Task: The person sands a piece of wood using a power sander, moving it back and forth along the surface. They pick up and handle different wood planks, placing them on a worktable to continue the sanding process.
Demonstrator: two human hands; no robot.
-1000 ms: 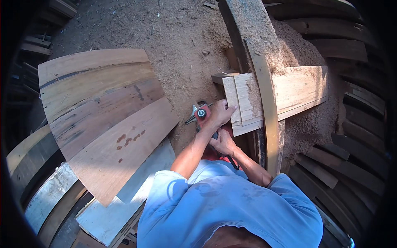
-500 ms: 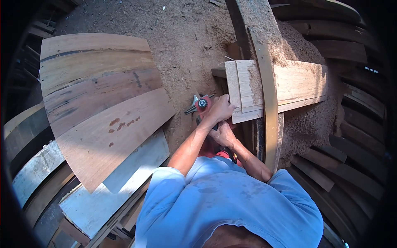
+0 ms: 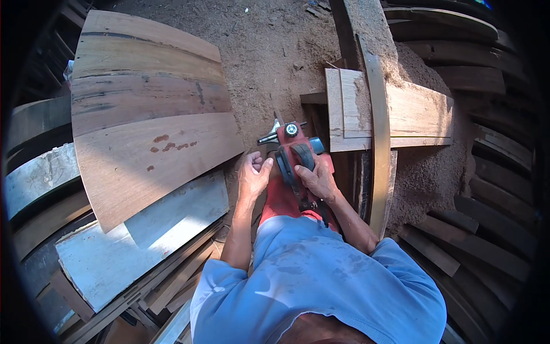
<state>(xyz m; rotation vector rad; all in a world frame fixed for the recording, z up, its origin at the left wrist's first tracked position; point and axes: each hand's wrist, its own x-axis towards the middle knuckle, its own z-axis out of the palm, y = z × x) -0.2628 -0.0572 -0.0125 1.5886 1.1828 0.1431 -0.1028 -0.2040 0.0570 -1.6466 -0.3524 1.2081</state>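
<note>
In my right hand (image 3: pixel 318 181) is a red electric hand planer (image 3: pixel 286 139), held by its dark handle in front of my body. My fingers wrap round the handle and the thumb lies on top. A round dial tops the planer's front, and metal rods stick out to its left. My left hand (image 3: pixel 254 175) is off the tool, just left of it, with nothing in it; its fingers are loosely bent and the thumb stands apart. Right of the planer, pale boards (image 3: pixel 355 106) lie stacked under a long wooden strip (image 3: pixel 378 132), with shavings on them.
Wide wooden planks (image 3: pixel 154 132) lie side by side on the left, above a whitish board (image 3: pixel 177 212). Sawdust covers the ground (image 3: pixel 269 51). A thick beam (image 3: pixel 366 28) runs away at the far right. Dark timbers (image 3: pixel 492 223) are stacked along the right side.
My left hand has let go near the pale boards and moved left, away from the planer. The planer has come up into fuller view in my right hand.
</note>
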